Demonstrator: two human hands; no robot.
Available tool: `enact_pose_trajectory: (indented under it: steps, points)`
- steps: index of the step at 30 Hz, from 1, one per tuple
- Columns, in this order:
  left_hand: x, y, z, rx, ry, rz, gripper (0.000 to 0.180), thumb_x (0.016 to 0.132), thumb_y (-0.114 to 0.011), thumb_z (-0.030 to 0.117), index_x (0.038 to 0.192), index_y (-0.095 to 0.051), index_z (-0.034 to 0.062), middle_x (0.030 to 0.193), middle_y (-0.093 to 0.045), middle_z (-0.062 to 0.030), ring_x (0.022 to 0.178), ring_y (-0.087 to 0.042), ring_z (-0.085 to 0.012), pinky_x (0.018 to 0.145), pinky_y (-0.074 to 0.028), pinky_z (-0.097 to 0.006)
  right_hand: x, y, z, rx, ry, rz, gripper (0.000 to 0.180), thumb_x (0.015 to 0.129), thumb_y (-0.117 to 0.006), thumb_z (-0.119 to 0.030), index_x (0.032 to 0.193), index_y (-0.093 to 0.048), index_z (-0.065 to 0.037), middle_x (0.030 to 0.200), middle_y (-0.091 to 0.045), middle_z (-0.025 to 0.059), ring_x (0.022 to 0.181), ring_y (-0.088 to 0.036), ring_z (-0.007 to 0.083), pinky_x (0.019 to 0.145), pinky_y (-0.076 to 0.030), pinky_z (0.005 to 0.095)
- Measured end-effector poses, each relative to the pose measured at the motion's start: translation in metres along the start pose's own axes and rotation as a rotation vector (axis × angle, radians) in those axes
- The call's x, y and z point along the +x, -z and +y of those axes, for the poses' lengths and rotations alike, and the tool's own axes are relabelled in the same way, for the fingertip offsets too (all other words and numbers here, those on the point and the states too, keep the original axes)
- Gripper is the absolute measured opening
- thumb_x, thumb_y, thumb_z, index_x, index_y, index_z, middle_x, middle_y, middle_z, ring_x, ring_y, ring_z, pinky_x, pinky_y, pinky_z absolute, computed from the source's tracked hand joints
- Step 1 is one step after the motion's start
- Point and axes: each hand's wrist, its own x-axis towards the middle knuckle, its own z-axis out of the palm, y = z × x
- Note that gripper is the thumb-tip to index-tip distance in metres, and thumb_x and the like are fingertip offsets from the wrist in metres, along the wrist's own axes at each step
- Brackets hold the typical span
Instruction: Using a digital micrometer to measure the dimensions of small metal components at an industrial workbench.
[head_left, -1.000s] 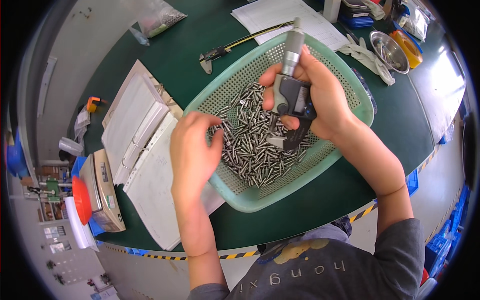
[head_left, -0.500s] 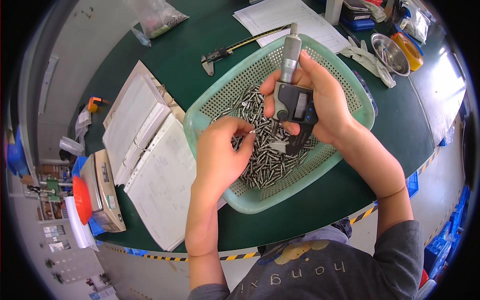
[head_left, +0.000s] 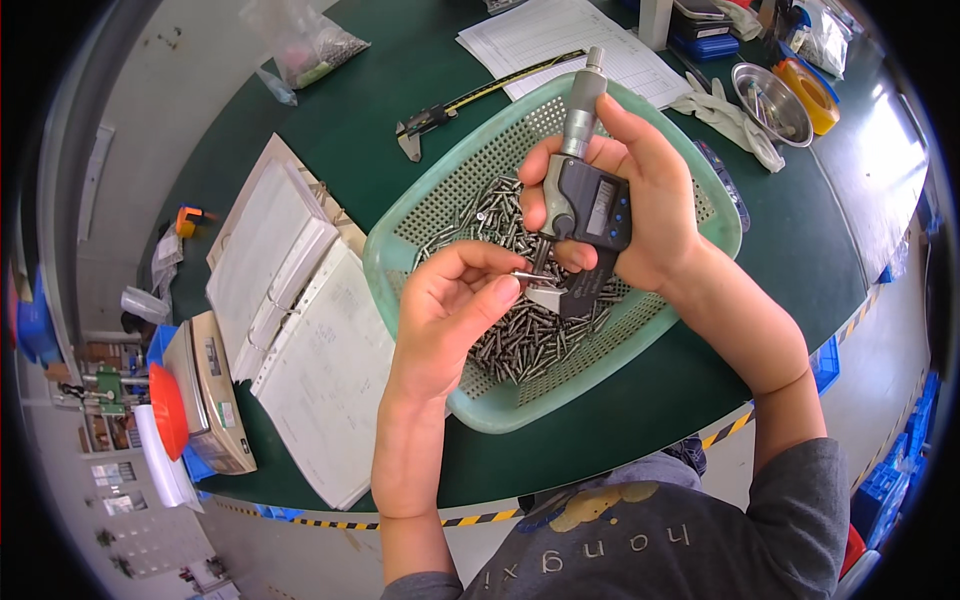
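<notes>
My right hand (head_left: 655, 185) is closed round a digital micrometer (head_left: 592, 207), a dark frame with a small display and a silver thimble pointing up and away. Between thumb and fingertips, my left hand (head_left: 445, 310) pinches a small metal pin (head_left: 528, 276). The pin's far end reaches the gap between the micrometer's jaws; whether both jaws touch it I cannot tell. Below both hands stands a pale green perforated plastic basket (head_left: 500, 412). Many similar metal pins (head_left: 520, 345) lie heaped inside it.
Left of the basket lies an open ring binder (head_left: 325, 375), with a scale (head_left: 210, 390) beyond it. A caliper (head_left: 430, 122) and printed sheets (head_left: 560, 45) lie behind the basket. At the back right are white gloves (head_left: 735, 125), a metal bowl (head_left: 775, 105) and a tape roll (head_left: 812, 100).
My left hand has turned and moved slightly right, bringing the pin from beside the micrometer to its jaws. My right hand still holds the micrometer in nearly the same place.
</notes>
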Motion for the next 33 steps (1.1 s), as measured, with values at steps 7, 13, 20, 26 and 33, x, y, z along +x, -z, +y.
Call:
enact_pose_trajectory:
  steps: [7, 13, 20, 26, 33]
  points:
    - [-0.0015, 0.0014, -0.0025, -0.004, -0.003, 0.01, 0.017, 0.08, -0.061, 0.004, 0.095, -0.057, -0.0021, 0.087, -0.059, -0.0036, 0.077, -0.052, -0.0061, 0.069, -0.042, -0.019, -0.0007, -0.0003, 0.0018, 0.021, 0.024, -0.007, 0.06, 0.087, -0.023, -0.052, 0.089, -0.053, 0.001, 0.072, -0.058, 0.0163, 0.043, -0.047, 0.0167, 0.039, -0.04, 0.0243]
    - [-0.0025, 0.0008, -0.0024, -0.001, 0.007, 0.031, 0.016, 0.079, -0.062, 0.003, 0.094, -0.059, -0.0026, 0.084, -0.06, -0.0038, 0.073, -0.053, -0.006, 0.066, -0.042, -0.018, -0.0009, -0.0014, 0.0011, 0.031, 0.014, -0.006, 0.061, 0.09, -0.018, -0.046, 0.089, -0.055, 0.003, 0.069, -0.06, 0.015, 0.043, -0.048, 0.0169, 0.042, -0.041, 0.0249]
    - [-0.0024, 0.0006, -0.004, 0.025, -0.002, 0.036, 0.017, 0.079, -0.062, 0.001, 0.095, -0.06, -0.0032, 0.084, -0.06, -0.0045, 0.075, -0.054, -0.0064, 0.066, -0.043, -0.018, -0.0012, -0.004, 0.0002, -0.001, 0.016, 0.011, 0.061, 0.09, -0.02, -0.047, 0.087, -0.055, 0.003, 0.069, -0.06, 0.0154, 0.044, -0.05, 0.0164, 0.041, -0.041, 0.0247]
    - [-0.0019, -0.0011, -0.0047, 0.029, 0.008, 0.031, 0.017, 0.079, -0.061, 0.002, 0.095, -0.059, -0.0034, 0.085, -0.06, -0.0043, 0.074, -0.053, -0.0063, 0.066, -0.043, -0.018, -0.0021, -0.0045, -0.0003, -0.007, 0.019, 0.027, 0.061, 0.088, -0.024, -0.049, 0.087, -0.055, 0.003, 0.069, -0.059, 0.0149, 0.046, -0.05, 0.0159, 0.04, -0.04, 0.0251]
    - [-0.0022, -0.0006, -0.0032, 0.104, 0.035, 0.061, 0.017, 0.079, -0.064, 0.009, 0.091, -0.058, -0.0029, 0.082, -0.058, -0.0028, 0.073, -0.051, -0.006, 0.065, -0.041, -0.019, -0.0023, -0.0055, 0.0025, -0.058, 0.021, 0.033, 0.064, 0.088, -0.023, -0.054, 0.087, -0.055, 0.001, 0.069, -0.059, 0.0148, 0.045, -0.049, 0.0152, 0.039, -0.039, 0.0237]
